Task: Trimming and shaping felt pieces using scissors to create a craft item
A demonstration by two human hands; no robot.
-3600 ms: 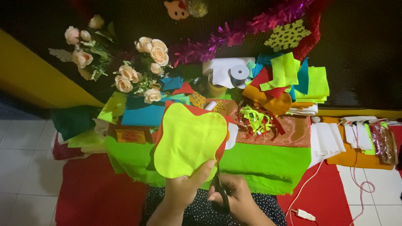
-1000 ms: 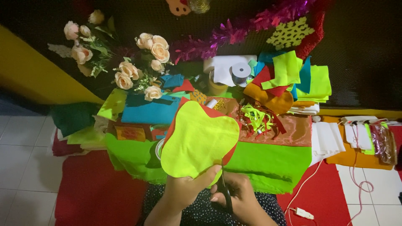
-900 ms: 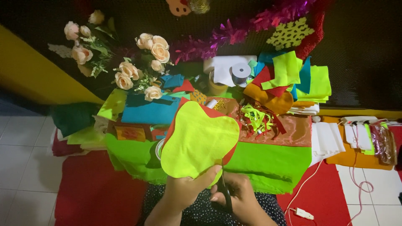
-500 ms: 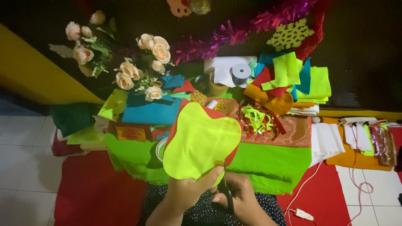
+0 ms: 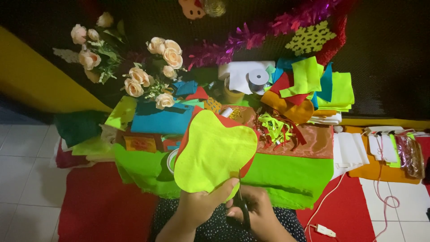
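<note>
My left hand (image 5: 202,207) pinches the lower edge of a yellow-green felt shape (image 5: 212,152) that lies stacked on a red felt layer (image 5: 246,166), both held up in front of me. My right hand (image 5: 260,215) grips black scissors (image 5: 242,204), whose blades point up into the bottom edge of the felt beside my left thumb. Both hands sit close together just below the felt, over my dark dotted lap.
A low table draped in green cloth (image 5: 291,177) carries felt scraps (image 5: 280,127), a blue felt sheet (image 5: 161,121), a tape roll (image 5: 258,80) and stacked felt pieces (image 5: 322,85). Cream artificial roses (image 5: 139,76) stand at left; purple tinsel (image 5: 277,31) behind; a white cable (image 5: 331,201) at right.
The felt shape has turned slightly in my left hand and the scissors have worked a little along its lower edge. The rest stays the same.
</note>
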